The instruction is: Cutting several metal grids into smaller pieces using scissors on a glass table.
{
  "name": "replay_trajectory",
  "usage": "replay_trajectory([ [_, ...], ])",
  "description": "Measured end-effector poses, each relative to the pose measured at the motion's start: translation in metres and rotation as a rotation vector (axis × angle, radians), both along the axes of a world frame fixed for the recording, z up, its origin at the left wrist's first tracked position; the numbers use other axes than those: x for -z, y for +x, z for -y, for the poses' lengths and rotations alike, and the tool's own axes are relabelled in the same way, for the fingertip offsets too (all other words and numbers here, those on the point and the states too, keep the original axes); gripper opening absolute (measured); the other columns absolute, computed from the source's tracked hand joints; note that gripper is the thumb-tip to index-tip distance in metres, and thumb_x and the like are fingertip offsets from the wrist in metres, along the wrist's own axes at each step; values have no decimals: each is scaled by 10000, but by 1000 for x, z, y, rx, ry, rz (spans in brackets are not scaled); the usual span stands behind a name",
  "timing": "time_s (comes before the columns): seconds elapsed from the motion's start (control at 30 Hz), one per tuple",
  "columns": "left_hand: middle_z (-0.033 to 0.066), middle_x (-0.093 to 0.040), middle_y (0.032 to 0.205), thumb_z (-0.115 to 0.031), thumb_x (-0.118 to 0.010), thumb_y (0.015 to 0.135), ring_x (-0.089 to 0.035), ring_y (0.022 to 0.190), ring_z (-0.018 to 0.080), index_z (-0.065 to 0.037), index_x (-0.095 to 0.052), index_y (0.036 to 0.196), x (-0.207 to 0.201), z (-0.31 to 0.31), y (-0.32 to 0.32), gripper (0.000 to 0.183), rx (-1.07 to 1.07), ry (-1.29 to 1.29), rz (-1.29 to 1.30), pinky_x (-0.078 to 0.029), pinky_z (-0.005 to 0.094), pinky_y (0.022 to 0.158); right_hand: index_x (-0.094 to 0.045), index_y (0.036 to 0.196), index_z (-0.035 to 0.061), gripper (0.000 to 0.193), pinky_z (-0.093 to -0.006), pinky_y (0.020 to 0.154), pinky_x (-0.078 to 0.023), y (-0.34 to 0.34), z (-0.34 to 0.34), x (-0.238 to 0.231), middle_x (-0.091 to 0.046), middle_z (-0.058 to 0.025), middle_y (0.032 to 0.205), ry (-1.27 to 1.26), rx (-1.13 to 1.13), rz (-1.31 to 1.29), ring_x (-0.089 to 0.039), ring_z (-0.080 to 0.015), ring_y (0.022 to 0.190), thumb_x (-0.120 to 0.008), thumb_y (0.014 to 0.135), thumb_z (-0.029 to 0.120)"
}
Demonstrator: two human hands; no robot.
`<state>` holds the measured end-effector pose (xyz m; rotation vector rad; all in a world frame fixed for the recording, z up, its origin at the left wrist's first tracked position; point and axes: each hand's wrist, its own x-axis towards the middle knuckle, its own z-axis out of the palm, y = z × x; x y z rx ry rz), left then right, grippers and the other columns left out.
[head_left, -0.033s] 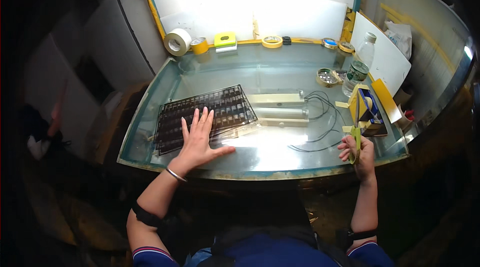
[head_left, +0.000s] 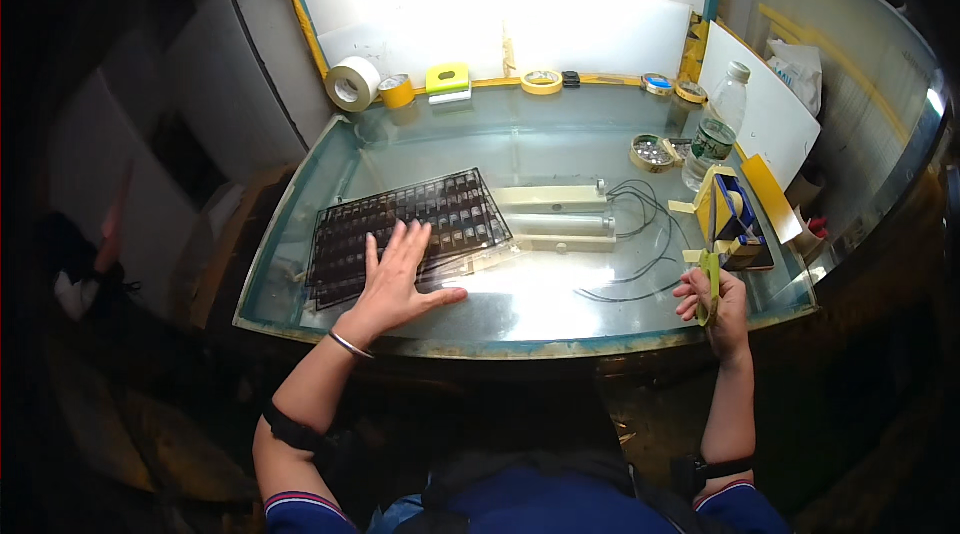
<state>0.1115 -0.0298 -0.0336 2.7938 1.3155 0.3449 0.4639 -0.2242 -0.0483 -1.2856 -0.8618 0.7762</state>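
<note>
My left hand [head_left: 396, 279] lies with fingers spread on the lower part of a stack of dark film sheets [head_left: 455, 204] with rows of small pale frames. The sheets rest slightly askew on a glass-topped light table [head_left: 420, 139]. My right hand [head_left: 725, 309] is closed round the yellow-green handles of a pair of scissors [head_left: 709, 284], whose blades point away from me. Just beyond them stands a blue tape dispenser [head_left: 740, 219] with strips of pale tape sticking out to its left.
Tape rolls [head_left: 353, 84] and a yellow-green box [head_left: 447, 80] line the back edge. A water bottle [head_left: 718, 129] stands at the right beside another tape roll [head_left: 651, 153]. Lamp tubes [head_left: 555, 227] and dark cables [head_left: 650, 209] show through the glass.
The picture has shifted very slightly. Both hands keep nearly the same place, the left still on the film sheets and the right still holding the scissors.
</note>
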Motion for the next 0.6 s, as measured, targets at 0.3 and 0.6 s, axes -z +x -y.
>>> replay_trajectory([
  [0.3, 181, -586, 1000, -159, -625, 746, -581, 928, 287, -11, -588, 981, 3, 31, 8, 280, 378, 269, 97, -478, 344, 797, -559, 822, -31, 270, -200, 442, -435, -4, 2, 0, -592, -105, 699, 13, -6, 1, -555, -111, 505, -586, 833, 238],
  [0.6, 176, -584, 751, 67, -536, 695, -599, 687, 288, 27, -544, 900, -12, 22, 9, 208, 335, 494, 351, -490, 354, 611, -561, 812, -30, 271, -207, 440, -443, 1, 1, -4, -592, -110, 690, 28, -17, -7, -563, -117, 505, -589, 830, 238],
])
